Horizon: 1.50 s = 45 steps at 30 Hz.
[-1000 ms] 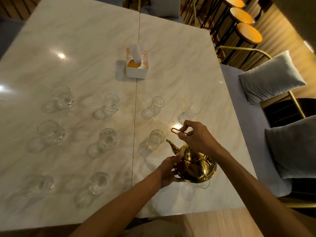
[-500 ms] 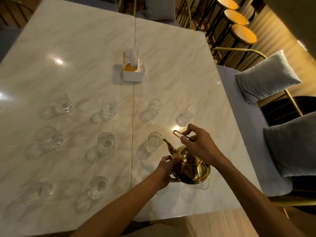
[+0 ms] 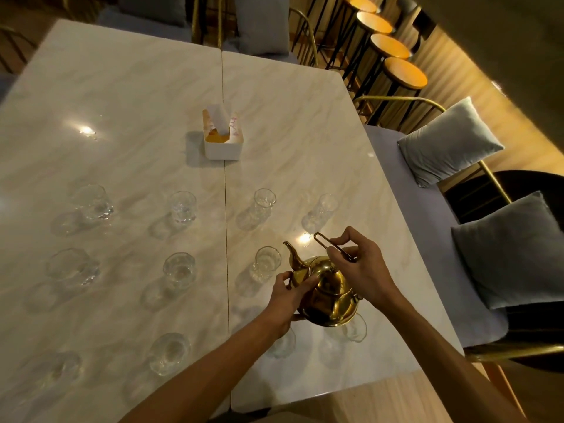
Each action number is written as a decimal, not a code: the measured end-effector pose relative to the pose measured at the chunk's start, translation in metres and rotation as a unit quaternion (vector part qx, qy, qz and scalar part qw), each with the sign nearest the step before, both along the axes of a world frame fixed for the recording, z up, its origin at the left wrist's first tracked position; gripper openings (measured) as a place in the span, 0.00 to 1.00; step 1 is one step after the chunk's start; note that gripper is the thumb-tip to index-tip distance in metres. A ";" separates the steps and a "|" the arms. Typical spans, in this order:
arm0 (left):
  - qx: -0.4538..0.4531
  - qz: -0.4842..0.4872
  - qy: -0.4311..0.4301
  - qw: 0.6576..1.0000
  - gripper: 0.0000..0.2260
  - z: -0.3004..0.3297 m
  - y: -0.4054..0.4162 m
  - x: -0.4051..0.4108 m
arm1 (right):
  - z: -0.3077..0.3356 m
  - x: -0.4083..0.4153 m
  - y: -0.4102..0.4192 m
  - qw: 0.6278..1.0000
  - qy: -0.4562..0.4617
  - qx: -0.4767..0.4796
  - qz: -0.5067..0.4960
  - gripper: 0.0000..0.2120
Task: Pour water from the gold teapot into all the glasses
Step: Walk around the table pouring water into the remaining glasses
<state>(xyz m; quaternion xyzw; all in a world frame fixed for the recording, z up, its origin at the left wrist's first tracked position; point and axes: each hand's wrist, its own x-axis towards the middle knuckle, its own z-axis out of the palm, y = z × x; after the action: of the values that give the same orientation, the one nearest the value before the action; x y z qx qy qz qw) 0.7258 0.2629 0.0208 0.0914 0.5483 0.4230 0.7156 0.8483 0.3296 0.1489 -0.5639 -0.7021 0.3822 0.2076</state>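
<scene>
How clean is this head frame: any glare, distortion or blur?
Head view: dim warm light; lamp glare spots on the glossy marble table, one beside the gold metal teapot; wide-angle bending of the table edges; clear glasses faint against their shadows; the near-left glasses smeared.

Dim warm light, glare spots on the marble table [image 3: 128,96], edges bowed.

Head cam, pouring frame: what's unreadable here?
- Gold metal teapot: water level hidden by its lid and opaque body.
- Two clear glasses under the teapot: mostly covered by it and the left hand.
- Near-left clear glass: blurred, fill unclear.
- Right hand covers part of the thin wire handle.
</scene>
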 end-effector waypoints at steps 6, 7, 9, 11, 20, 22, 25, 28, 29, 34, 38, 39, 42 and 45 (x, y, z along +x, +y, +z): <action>0.024 0.017 0.026 0.999 0.37 0.020 0.015 -0.018 | 0.008 -0.008 0.006 0.997 0.048 0.031 -0.045 0.04; 0.030 0.020 0.029 0.999 0.37 0.023 0.019 -0.021 | 0.011 -0.011 0.008 0.997 0.057 0.035 -0.050 0.04; 0.035 0.027 0.040 0.998 0.38 0.028 0.029 -0.027 | 0.016 -0.016 0.015 0.996 0.067 0.038 -0.054 0.04; 0.036 0.039 0.048 0.997 0.38 0.030 0.041 -0.032 | 0.021 -0.022 0.023 0.995 0.069 0.040 -0.054 0.05; 0.066 0.092 0.055 0.992 0.38 0.037 0.095 -0.045 | 0.028 -0.036 0.082 0.996 0.076 0.052 -0.013 0.06; 0.069 0.101 0.048 0.991 0.38 0.037 0.104 -0.046 | 0.026 -0.039 0.096 0.996 0.076 0.048 0.000 0.05; 0.058 0.114 0.037 0.991 0.36 0.036 0.114 -0.047 | 0.024 -0.042 0.115 0.996 0.075 0.039 0.026 0.04; 0.048 0.119 0.014 0.992 0.36 0.031 0.124 -0.045 | 0.021 -0.046 0.132 0.996 0.073 0.028 0.052 0.03; 0.046 0.121 0.004 0.992 0.36 0.028 0.126 -0.044 | 0.019 -0.047 0.138 0.995 0.070 0.023 0.061 0.03; 0.028 0.133 -0.019 0.991 0.37 0.010 0.139 -0.037 | 0.009 -0.054 0.164 0.994 0.040 0.004 0.106 0.03; -0.002 0.139 -0.029 0.990 0.36 0.000 0.150 -0.033 | 0.001 -0.061 0.182 0.991 0.018 -0.010 0.134 0.03; -0.008 0.140 -0.034 0.990 0.35 -0.003 0.152 -0.033 | 0.000 -0.063 0.186 0.990 0.012 -0.013 0.140 0.02; -0.024 0.140 -0.052 0.988 0.36 -0.010 0.159 -0.031 | -0.003 -0.070 0.196 0.987 -0.007 -0.022 0.156 0.02; -0.040 0.149 -0.073 0.985 0.34 -0.012 0.163 -0.030 | -0.003 -0.078 0.203 0.983 -0.032 -0.025 0.177 0.02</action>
<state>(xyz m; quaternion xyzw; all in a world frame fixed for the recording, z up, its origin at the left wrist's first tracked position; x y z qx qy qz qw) 0.6959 0.4258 0.0089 -0.0510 0.5188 0.5077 0.6859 0.7703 0.5326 0.1455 -0.4475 -0.7873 0.4123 0.0999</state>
